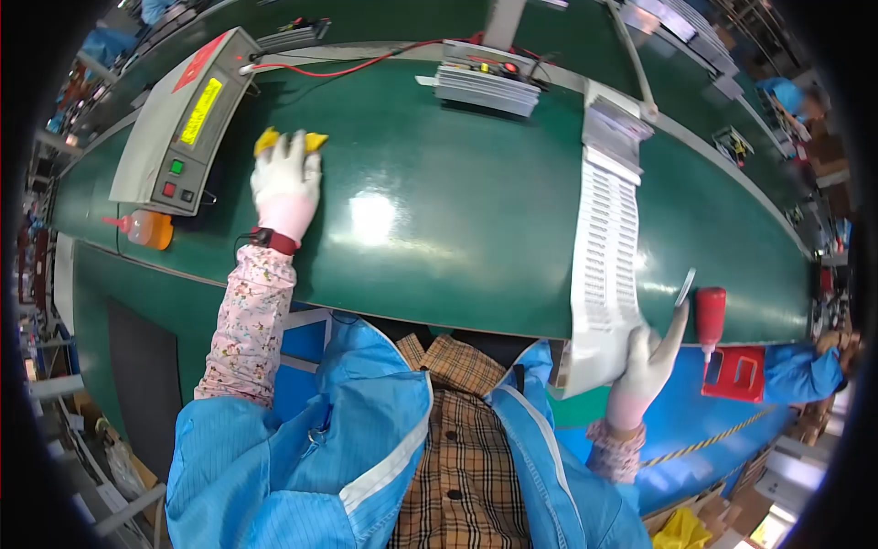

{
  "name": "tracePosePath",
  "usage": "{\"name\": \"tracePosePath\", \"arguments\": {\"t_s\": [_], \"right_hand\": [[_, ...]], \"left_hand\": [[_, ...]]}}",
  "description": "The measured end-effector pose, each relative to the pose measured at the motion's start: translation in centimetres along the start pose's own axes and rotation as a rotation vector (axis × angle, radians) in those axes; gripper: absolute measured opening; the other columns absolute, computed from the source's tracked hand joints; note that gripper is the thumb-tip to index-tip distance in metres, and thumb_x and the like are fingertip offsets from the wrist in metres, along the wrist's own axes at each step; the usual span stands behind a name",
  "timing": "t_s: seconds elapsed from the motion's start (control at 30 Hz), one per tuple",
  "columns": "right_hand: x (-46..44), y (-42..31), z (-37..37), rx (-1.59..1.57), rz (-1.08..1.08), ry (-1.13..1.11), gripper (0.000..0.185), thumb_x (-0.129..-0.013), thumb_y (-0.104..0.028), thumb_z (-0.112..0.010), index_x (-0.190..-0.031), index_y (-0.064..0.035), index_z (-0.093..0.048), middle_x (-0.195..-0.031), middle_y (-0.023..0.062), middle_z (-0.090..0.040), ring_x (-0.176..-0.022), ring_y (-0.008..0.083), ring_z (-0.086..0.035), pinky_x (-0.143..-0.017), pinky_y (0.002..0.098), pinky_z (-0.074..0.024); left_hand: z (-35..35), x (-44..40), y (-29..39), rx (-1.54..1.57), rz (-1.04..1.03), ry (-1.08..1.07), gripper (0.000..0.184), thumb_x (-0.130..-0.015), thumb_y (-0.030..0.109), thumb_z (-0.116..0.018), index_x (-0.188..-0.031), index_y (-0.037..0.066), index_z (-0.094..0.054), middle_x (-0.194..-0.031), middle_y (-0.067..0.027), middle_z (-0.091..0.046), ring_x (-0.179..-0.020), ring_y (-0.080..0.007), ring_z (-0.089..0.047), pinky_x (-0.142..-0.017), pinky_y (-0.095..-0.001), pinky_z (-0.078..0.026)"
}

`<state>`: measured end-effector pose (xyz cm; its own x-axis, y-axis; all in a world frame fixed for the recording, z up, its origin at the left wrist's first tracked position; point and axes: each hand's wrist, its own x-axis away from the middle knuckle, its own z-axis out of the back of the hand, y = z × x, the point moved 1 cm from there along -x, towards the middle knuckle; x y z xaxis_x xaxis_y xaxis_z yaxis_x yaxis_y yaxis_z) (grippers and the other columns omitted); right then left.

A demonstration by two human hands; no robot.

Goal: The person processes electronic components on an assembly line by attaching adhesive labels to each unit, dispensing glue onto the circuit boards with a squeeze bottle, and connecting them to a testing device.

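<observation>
Two hands, one [284, 188] and the other [642, 371], are showing. Nearby, one meter [160, 137] is displaying one lit screen [201, 112] and three buttons [176, 167]; two bottles, one orange [149, 229] and one red [711, 316], one yellow cloth [314, 142], one label strip [605, 247] and one red holder [750, 395] are appearing.

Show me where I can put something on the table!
The middle of the green table looks bare, between the left hand and the white sheet. The left is crowded with the grey box and orange bottle, the right with the right hand and red bottle.
</observation>
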<state>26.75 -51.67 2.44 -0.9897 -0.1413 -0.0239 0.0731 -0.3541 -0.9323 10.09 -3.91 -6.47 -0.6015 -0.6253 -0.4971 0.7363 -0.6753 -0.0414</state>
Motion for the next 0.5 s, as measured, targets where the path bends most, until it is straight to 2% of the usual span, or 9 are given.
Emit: {"name": "tracePosePath", "arguments": {"t_s": [0.03,0.1,0.13,0.2,0.3,0.37,0.43,0.47,0.5], "right_hand": [[-0.9,-1.5,0.0,-0.068,0.057,0.008,0.068,-0.097,-0.006,-0.053,-0.159,0.0003,-0.026,-0.105,0.0145,-0.064,-0.085,0.0151,-0.054,-0.082,0.0208,-0.0428],[-3.0,-4.7,-0.3,0.085,0.137,0.123,0.064,-0.097,-0.007,-0.052,-0.157,0.0024,-0.032,-0.149,0.0219,-0.047,-0.108,0.0216,-0.057,-0.097,0.0248,-0.0427],[-4.0,-5.4,-0.4,0.089,0.136,0.140,0.064,-0.097,-0.007,-0.052,-0.157,0.0024,-0.032,-0.149,0.0219,-0.047,-0.108,0.0216,-0.057,-0.097,0.0248,-0.0427],[-5.9,-6.5,-0.6,-0.142,0.222,0.038,0.059,-0.103,-0.022,-0.050,-0.151,0.0107,-0.037,-0.159,0.0242,-0.037,-0.142,0.0294,-0.038,-0.117,0.0318,-0.0282],[-10.0,-8.0,-0.4,-0.146,0.268,0.034,0.064,-0.102,-0.026,-0.056,-0.151,0.0101,-0.037,-0.154,0.0235,-0.044,-0.136,0.0270,-0.046,-0.114,0.0305,-0.0336],[-12.6,-8.6,-0.6,-0.265,0.248,0.058,0.064,-0.100,-0.025,-0.059,-0.150,0.0089,-0.040,-0.147,0.0216,-0.051,-0.128,0.0241,-0.053,-0.110,0.0288,-0.0382],[-16.2,-7.8,0.1,-0.209,0.379,-0.041,0.061,-0.098,-0.024,-0.064,-0.147,0.0079,-0.047,-0.138,0.0204,-0.059,-0.120,0.0215,-0.057,-0.105,0.0266,-0.0419],[-16.2,-8.7,-0.4,-0.205,0.373,-0.024,0.061,-0.098,-0.024,-0.064,-0.147,0.0079,-0.047,-0.138,0.0204,-0.059,-0.120,0.0215,-0.057,-0.105,0.0266,-0.0419],[-16.2,-9.6,-1.4,-0.304,0.327,-0.025,0.060,-0.096,-0.023,-0.067,-0.144,0.0078,-0.050,-0.135,0.0205,-0.061,-0.119,0.0210,-0.058,-0.103,0.0261,-0.0428]], "left_hand": [[0.9,-0.6,2.7,0.021,-0.091,0.023,0.042,-0.092,0.031,-0.060,-0.130,0.013,-0.062,-0.134,-0.0131,-0.060,-0.108,-0.0378,-0.059,-0.085,-0.0473,-0.051],[2.8,-1.3,9.2,0.135,-0.198,0.021,0.040,-0.090,0.027,-0.062,-0.127,0.014,-0.065,-0.129,-0.0139,-0.062,-0.099,-0.0371,-0.061,-0.078,-0.0466,-0.052],[3.1,-1.3,12.4,0.215,-0.235,0.016,0.038,-0.088,0.025,-0.063,-0.125,0.014,-0.065,-0.124,-0.0140,-0.062,-0.096,-0.0356,-0.060,-0.076,-0.0452,-0.053],[3.4,-1.6,18.8,0.360,-0.283,-0.004,0.036,-0.087,0.024,-0.063,-0.121,0.012,-0.066,-0.120,-0.0141,-0.061,-0.093,-0.0348,-0.059,-0.074,-0.0457,-0.053],[3.2,-1.7,26.4,0.429,-0.320,0.017,0.035,-0.085,0.021,-0.063,-0.118,0.008,-0.066,-0.114,-0.0145,-0.060,-0.090,-0.0327,-0.057,-0.071,-0.0432,-0.052],[5.5,0.4,30.7,0.423,-0.402,-0.184,0.030,-0.085,0.017,-0.063,-0.113,0.009,-0.067,-0.109,-0.0131,-0.060,-0.091,-0.0316,-0.057,-0.072,-0.0406,-0.053],[9.9,4.9,34.2,0.502,-0.682,-0.432,0.016,-0.085,0.018,-0.064,-0.100,0.011,-0.066,-0.105,-0.0154,-0.060,-0.090,-0.0348,-0.058,-0.072,-0.0413,-0.055],[11.5,7.6,35.3,0.615,-0.923,-0.423,0.016,-0.086,0.018,-0.063,-0.100,0.011,-0.066,-0.104,-0.0138,-0.061,-0.089,-0.0326,-0.059,-0.073,-0.0407,-0.056],[12.5,9.4,35.7,0.829,-0.875,-0.335,0.015,-0.086,0.018,-0.063,-0.100,0.011,-0.066,-0.102,-0.0134,-0.061,-0.089,-0.0322,-0.060,-0.073,-0.0406,-0.056]]}}
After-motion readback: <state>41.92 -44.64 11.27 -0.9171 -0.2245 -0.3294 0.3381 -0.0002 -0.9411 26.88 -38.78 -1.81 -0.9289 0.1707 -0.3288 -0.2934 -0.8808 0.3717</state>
